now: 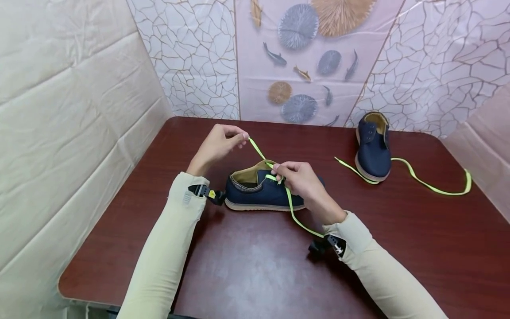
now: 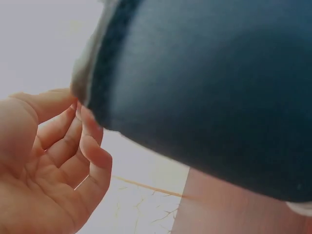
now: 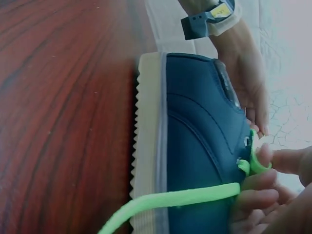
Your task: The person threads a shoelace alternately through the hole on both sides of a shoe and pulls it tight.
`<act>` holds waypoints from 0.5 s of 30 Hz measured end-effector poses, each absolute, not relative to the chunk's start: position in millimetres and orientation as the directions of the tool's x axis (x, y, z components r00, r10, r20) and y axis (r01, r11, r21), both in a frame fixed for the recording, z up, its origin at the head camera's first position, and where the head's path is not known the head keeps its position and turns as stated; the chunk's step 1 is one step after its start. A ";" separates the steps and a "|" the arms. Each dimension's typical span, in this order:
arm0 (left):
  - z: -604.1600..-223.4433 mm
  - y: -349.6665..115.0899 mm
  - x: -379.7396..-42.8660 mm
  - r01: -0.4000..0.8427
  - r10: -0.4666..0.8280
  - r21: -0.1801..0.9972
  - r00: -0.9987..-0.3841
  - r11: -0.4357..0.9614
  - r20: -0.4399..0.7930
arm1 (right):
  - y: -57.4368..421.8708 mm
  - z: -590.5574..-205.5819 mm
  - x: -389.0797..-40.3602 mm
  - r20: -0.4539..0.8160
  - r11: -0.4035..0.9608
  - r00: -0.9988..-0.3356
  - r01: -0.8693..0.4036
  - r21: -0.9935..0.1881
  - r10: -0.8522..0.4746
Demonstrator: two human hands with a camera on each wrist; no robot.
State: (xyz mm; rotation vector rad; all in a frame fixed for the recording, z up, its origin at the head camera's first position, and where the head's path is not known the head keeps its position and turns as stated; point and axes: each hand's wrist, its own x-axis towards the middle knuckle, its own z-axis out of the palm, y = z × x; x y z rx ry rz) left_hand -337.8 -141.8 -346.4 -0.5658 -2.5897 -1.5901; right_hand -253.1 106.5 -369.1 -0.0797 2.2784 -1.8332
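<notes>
A navy shoe [image 1: 255, 198] with a pale sole lies sideways on the table, its heel toward the left. Above its opening, my left hand [image 1: 218, 146] pinches one end of a neon-green shoelace [image 1: 256, 149] between thumb and fingertips. That stretch of lace slants down to the eyelets. My right hand [image 1: 301, 180] is over the front of the shoe and pinches the lace at the eyelets, as the right wrist view shows beside the lace loop [image 3: 258, 165]. Another length of lace [image 3: 180, 196] hangs across the shoe's side to the table. In the left wrist view the shoe [image 2: 204, 97] hides the left fingertips.
A second navy shoe [image 1: 372, 148] stands at the back right, toe toward me. A green lace [image 1: 426, 185] trails from under it on both sides. The dark red wooden table [image 1: 247, 261] meets patterned cloth walls [image 1: 195, 66] at the back.
</notes>
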 end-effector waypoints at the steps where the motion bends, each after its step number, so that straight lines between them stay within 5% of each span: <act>1: -345.7 -142.3 -337.6 0.332 0.273 0.853 -0.933 0.402 0.235 | 106.9 -368.1 -252.9 -0.134 0.226 -0.974 0.091 -0.970 -0.182; 15: -338.1 -150.2 -334.2 0.330 0.145 0.873 -0.944 0.358 0.297 | 107.0 -364.2 -252.4 -0.159 0.317 -0.972 0.098 -0.943 -0.172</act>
